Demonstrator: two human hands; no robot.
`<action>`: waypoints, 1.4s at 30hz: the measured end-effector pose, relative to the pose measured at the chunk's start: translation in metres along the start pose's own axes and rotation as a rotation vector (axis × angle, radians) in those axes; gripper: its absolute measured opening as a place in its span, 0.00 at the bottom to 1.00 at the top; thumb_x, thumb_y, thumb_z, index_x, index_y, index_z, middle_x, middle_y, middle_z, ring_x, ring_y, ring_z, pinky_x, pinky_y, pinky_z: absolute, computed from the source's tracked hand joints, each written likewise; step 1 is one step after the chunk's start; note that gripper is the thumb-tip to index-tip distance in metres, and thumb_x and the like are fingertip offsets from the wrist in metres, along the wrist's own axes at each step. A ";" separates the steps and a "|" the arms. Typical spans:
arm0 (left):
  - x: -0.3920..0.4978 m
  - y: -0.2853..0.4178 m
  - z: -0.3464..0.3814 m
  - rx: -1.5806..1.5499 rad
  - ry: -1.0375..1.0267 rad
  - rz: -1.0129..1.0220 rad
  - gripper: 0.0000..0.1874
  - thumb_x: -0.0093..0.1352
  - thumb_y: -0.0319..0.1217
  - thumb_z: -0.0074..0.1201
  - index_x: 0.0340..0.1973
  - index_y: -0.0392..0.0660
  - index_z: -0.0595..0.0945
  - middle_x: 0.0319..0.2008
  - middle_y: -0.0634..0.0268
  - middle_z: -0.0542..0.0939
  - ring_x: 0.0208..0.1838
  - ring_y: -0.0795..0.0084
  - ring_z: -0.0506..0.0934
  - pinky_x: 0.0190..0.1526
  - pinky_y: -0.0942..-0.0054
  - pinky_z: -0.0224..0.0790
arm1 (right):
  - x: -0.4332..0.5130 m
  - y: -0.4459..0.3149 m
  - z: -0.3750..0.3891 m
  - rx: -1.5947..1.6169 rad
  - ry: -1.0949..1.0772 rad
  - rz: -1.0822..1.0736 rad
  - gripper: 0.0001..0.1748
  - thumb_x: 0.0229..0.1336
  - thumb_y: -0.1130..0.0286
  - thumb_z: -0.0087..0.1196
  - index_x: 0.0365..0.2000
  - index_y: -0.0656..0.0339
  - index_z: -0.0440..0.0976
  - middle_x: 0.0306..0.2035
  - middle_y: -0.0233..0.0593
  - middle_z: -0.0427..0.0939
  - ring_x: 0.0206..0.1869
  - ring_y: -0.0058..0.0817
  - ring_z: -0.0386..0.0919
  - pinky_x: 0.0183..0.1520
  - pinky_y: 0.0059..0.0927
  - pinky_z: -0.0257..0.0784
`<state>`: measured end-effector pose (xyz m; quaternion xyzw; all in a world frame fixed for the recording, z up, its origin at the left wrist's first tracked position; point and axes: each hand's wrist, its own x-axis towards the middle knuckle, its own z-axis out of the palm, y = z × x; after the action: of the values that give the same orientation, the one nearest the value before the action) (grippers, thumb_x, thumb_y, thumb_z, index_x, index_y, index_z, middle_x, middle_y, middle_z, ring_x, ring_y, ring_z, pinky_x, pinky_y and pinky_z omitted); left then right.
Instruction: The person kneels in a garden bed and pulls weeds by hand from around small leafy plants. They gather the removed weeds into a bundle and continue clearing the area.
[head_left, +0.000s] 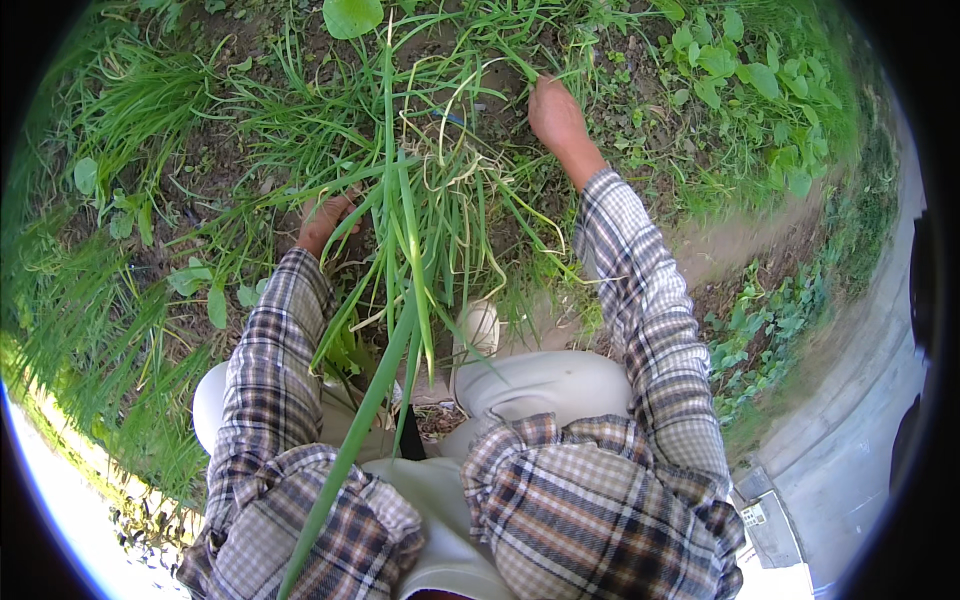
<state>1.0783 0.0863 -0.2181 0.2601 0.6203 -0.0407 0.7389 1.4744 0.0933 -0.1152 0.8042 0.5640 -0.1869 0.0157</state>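
Long green onion-like leaves (409, 247) rise in a clump between my two arms, some of them bent and yellowed. My left hand (327, 219) is low among the leaves left of the clump, its fingers partly hidden by blades, so its hold cannot be told. Up and to the right of the clump, my right hand (556, 116) has its fingers closed round the base of some green leaves (529, 69) near the soil. A small blue thing (450, 116) lies on the soil between the hands.
Dense grassy leaves (150, 97) cover the ground on the left. Broad-leaved plants (757, 75) grow at the upper right. A light shoe (478, 328) stands below the clump, before my bent knee (544, 382). Bare soil (742, 240) and a paved surface (832, 450) lie to the right.
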 end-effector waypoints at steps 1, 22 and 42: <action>-0.005 0.005 0.001 0.053 0.047 -0.021 0.20 0.64 0.47 0.57 0.28 0.40 0.80 0.20 0.60 0.80 0.19 0.73 0.78 0.14 0.81 0.61 | 0.008 0.003 0.008 -0.080 0.078 -0.016 0.12 0.58 0.72 0.43 0.37 0.71 0.70 0.44 0.60 0.73 0.44 0.51 0.75 0.44 0.43 0.72; -0.003 0.009 0.003 0.029 0.033 0.005 0.23 0.64 0.49 0.55 0.32 0.38 0.81 0.22 0.59 0.80 0.21 0.73 0.79 0.21 0.78 0.72 | 0.064 0.128 -0.029 -0.241 0.376 0.155 0.15 0.51 0.69 0.48 0.41 0.60 0.73 0.43 0.52 0.76 0.43 0.47 0.76 0.46 0.45 0.71; -0.014 0.014 0.001 0.179 0.032 0.107 0.22 0.65 0.49 0.53 0.32 0.40 0.81 0.21 0.62 0.80 0.21 0.76 0.79 0.21 0.79 0.71 | 0.063 0.153 -0.008 -0.184 0.091 0.325 0.16 0.49 0.65 0.51 0.37 0.64 0.73 0.37 0.56 0.77 0.40 0.54 0.75 0.44 0.48 0.69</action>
<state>1.0811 0.0945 -0.2002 0.3585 0.6111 -0.0522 0.7038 1.6353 0.0968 -0.1561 0.8875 0.4415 -0.0933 0.0937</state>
